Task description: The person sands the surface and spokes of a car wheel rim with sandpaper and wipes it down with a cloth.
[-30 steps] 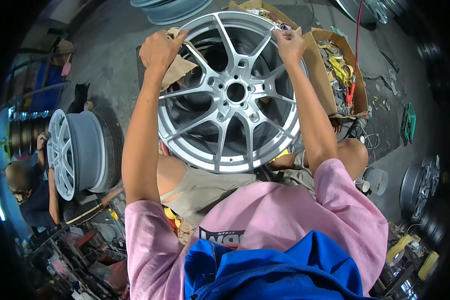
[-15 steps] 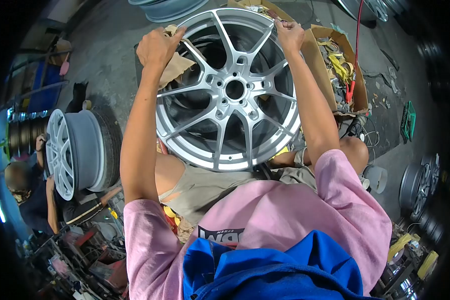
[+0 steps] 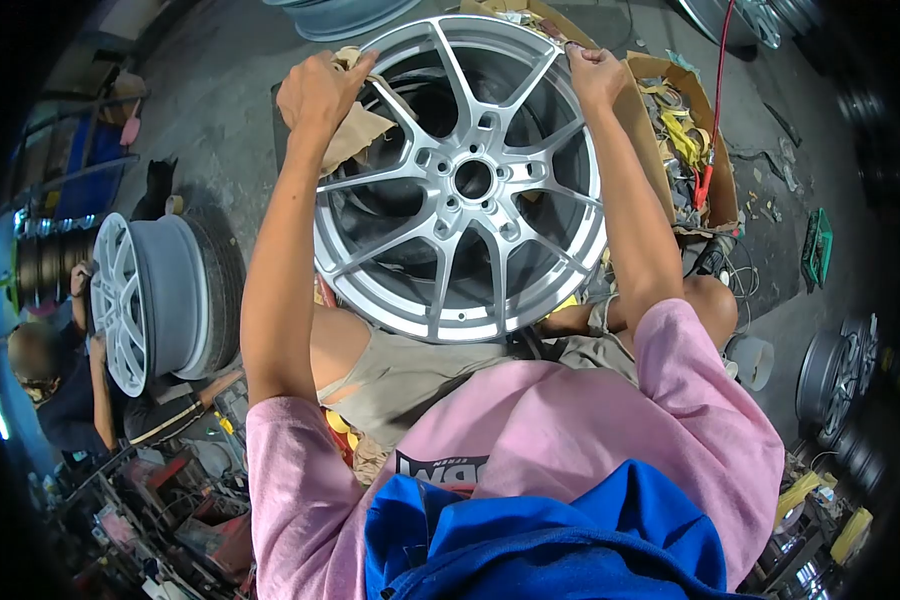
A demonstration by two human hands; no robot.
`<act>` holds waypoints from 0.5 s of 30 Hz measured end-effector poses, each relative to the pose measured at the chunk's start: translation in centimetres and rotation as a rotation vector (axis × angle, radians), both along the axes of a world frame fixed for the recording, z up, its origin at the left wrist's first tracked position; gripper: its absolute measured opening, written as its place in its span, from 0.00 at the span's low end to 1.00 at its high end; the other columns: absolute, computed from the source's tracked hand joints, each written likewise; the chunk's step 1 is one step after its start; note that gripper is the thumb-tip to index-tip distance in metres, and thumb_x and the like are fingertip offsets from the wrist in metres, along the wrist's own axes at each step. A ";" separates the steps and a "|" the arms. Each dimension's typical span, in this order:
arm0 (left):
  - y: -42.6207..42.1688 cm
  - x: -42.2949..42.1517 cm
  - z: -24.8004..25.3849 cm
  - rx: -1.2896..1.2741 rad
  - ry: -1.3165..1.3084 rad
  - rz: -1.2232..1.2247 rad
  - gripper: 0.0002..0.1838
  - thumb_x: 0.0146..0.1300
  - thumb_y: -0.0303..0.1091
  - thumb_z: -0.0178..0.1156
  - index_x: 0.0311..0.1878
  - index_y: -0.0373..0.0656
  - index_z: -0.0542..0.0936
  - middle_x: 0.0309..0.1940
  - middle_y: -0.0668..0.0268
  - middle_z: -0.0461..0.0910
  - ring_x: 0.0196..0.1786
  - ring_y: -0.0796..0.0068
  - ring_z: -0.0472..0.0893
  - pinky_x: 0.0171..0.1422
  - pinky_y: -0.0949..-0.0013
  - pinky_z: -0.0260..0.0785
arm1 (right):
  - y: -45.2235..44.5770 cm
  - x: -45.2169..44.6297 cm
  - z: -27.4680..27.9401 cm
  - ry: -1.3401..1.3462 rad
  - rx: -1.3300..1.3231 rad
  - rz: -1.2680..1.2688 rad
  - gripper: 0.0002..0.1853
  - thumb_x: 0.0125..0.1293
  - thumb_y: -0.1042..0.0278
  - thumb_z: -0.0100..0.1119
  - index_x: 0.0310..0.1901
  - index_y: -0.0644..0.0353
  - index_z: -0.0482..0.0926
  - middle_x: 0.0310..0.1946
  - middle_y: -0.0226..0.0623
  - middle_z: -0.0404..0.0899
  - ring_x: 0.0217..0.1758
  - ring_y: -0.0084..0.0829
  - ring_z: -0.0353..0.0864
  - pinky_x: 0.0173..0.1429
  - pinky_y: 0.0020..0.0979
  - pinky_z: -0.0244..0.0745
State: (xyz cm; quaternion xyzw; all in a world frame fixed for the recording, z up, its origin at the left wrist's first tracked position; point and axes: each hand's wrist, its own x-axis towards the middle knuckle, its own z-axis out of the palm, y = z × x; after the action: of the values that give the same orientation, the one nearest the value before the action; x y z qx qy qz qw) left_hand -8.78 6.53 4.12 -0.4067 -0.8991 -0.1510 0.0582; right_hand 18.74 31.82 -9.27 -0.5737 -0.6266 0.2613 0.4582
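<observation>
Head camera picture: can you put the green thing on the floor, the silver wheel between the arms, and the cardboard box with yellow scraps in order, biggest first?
1. silver wheel
2. cardboard box
3. green thing

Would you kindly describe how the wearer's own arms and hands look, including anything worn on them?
Loose, plain pink short sleeves end near the elbows, leaving the forearms uncovered. The left hand and right hand are gloveless, with no watch or wristband visible.
</observation>
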 end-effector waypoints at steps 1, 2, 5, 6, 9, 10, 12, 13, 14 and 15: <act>0.0 -0.1 -0.1 0.014 0.007 -0.009 0.37 0.62 0.73 0.66 0.44 0.42 0.92 0.39 0.47 0.91 0.47 0.41 0.90 0.54 0.47 0.81 | -0.1 -0.2 -0.6 0.043 0.034 0.020 0.17 0.56 0.56 0.78 0.32 0.64 0.88 0.30 0.44 0.90 0.36 0.42 0.91 0.50 0.41 0.83; 0.0 -0.2 -0.2 0.026 0.014 -0.018 0.37 0.62 0.73 0.66 0.44 0.42 0.92 0.39 0.47 0.91 0.46 0.41 0.90 0.53 0.47 0.81 | -0.1 -0.3 -1.1 0.085 0.067 0.040 0.17 0.56 0.57 0.78 0.32 0.64 0.88 0.30 0.44 0.90 0.35 0.41 0.91 0.50 0.40 0.83; -0.1 -0.1 0.0 0.005 0.021 -0.013 0.37 0.61 0.73 0.66 0.44 0.41 0.92 0.39 0.48 0.91 0.46 0.42 0.90 0.53 0.47 0.81 | -0.7 -0.4 -0.8 0.115 0.053 0.080 0.16 0.56 0.57 0.79 0.32 0.65 0.89 0.30 0.43 0.90 0.35 0.39 0.90 0.50 0.39 0.83; -0.2 -0.1 -0.1 -0.001 0.021 -0.013 0.37 0.61 0.73 0.66 0.44 0.41 0.92 0.39 0.48 0.91 0.46 0.42 0.90 0.53 0.47 0.81 | -0.8 -0.6 -0.7 0.115 0.047 0.080 0.16 0.56 0.57 0.79 0.32 0.65 0.89 0.30 0.43 0.90 0.35 0.39 0.90 0.50 0.39 0.83; -0.1 0.0 0.1 0.022 0.011 -0.015 0.37 0.61 0.72 0.67 0.44 0.41 0.92 0.39 0.48 0.91 0.46 0.41 0.90 0.53 0.47 0.81 | -0.7 -0.8 0.3 0.126 -0.009 0.025 0.17 0.56 0.57 0.79 0.32 0.65 0.88 0.29 0.43 0.90 0.34 0.38 0.90 0.49 0.39 0.83; -0.1 0.1 0.1 0.033 0.020 -0.016 0.37 0.61 0.72 0.67 0.44 0.41 0.92 0.39 0.48 0.91 0.46 0.41 0.90 0.53 0.47 0.81 | -1.5 -0.6 0.2 0.104 0.027 0.050 0.16 0.56 0.57 0.79 0.31 0.65 0.88 0.29 0.43 0.90 0.34 0.38 0.90 0.49 0.39 0.83; -0.2 0.3 0.1 0.042 0.026 -0.015 0.36 0.61 0.72 0.67 0.44 0.41 0.92 0.39 0.48 0.91 0.46 0.41 0.90 0.53 0.47 0.81 | -1.9 -0.5 0.3 0.079 0.058 0.076 0.16 0.56 0.58 0.78 0.31 0.65 0.88 0.28 0.43 0.90 0.34 0.38 0.90 0.48 0.39 0.83; -0.2 0.4 0.2 0.033 0.014 -0.013 0.36 0.61 0.72 0.67 0.43 0.41 0.92 0.39 0.48 0.91 0.46 0.41 0.90 0.53 0.47 0.81 | -1.6 -0.3 0.5 0.059 0.033 0.051 0.16 0.56 0.58 0.79 0.31 0.65 0.88 0.28 0.43 0.90 0.34 0.38 0.90 0.48 0.39 0.82; -0.2 0.4 0.3 0.023 0.005 -0.012 0.37 0.61 0.72 0.67 0.43 0.40 0.92 0.39 0.48 0.91 0.46 0.41 0.90 0.53 0.47 0.81 | -1.4 -0.3 0.6 0.041 0.007 0.026 0.16 0.56 0.57 0.79 0.31 0.65 0.88 0.28 0.43 0.90 0.34 0.38 0.90 0.47 0.39 0.82; -0.3 0.3 0.1 0.019 0.005 -0.013 0.37 0.61 0.72 0.67 0.43 0.40 0.92 0.39 0.48 0.91 0.46 0.41 0.90 0.53 0.47 0.81 | -0.6 -0.4 0.4 0.018 0.025 -0.017 0.17 0.55 0.57 0.79 0.31 0.65 0.89 0.28 0.44 0.90 0.35 0.40 0.90 0.48 0.39 0.83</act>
State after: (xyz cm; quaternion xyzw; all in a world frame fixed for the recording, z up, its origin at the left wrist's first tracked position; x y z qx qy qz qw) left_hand -8.52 6.27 4.22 -0.4125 -0.8948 -0.1589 0.0633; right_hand 18.36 31.24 -8.82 -0.5711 -0.6207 0.2546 0.4730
